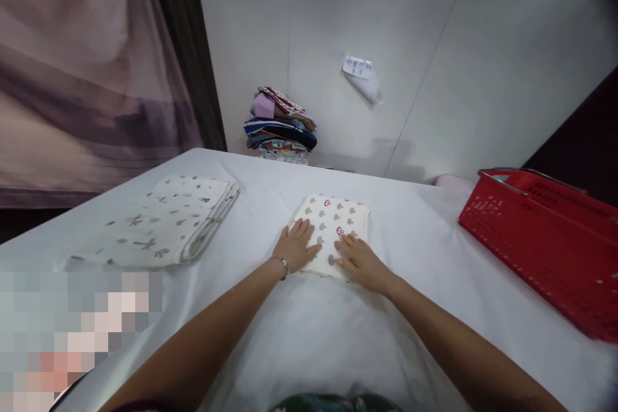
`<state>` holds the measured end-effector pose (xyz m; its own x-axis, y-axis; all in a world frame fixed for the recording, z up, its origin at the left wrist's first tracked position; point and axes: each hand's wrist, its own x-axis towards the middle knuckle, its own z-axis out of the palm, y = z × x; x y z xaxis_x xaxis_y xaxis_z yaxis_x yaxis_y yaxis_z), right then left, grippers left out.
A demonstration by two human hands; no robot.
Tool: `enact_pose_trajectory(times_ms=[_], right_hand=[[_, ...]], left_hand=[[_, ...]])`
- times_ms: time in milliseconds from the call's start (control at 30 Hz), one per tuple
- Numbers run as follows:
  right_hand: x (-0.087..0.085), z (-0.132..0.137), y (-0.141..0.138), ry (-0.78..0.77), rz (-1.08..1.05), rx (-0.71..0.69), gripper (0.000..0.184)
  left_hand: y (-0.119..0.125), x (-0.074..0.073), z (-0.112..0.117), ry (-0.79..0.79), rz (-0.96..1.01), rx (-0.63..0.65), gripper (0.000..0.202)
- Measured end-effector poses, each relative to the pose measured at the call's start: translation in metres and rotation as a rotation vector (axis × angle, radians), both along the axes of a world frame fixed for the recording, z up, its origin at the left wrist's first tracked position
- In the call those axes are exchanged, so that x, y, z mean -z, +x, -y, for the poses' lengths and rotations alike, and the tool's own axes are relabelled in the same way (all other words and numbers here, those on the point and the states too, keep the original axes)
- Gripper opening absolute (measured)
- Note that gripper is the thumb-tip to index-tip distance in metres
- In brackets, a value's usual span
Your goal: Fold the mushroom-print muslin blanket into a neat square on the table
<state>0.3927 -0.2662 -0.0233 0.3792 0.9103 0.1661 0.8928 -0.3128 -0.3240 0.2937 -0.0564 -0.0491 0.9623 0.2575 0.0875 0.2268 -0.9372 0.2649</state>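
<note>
A small folded white cloth [333, 211] with grey and red mushroom-like prints lies flat on the white-covered table [261, 206] in front of me. My left hand [297, 246] rests on its left side, palm down and fingers stretched out; a bracelet circles that wrist. On the cloth's lower right lies my right hand [363, 261], also flat with its fingers extended. Neither hand grips anything. To the left sits a larger folded white cloth [164, 219] with grey prints, its layered edge facing right and apart from both hands.
A red plastic basket [545, 238] with a metal handle stands at the table's right. Beyond the far edge rises a stack of folded clothes [282, 122] by the wall. A labelled plastic bag [362, 77] hangs there. A curtain [91, 77] borders the left; the lower left corner is pixelated.
</note>
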Motion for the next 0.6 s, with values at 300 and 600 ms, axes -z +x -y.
enact_pose_trajectory(times_ms=[300,600], right_hand=[[0.003,0.006,0.076,0.282,-0.283,0.584,0.021],[0.007,-0.01,0.084,0.258,-0.28,0.599,0.022]], left_hand=[[0.009,-0.02,-0.009,-0.118,-0.016,0.008,0.054],[0.05,-0.026,-0.016,-0.045,-0.035,-0.041,0.056]])
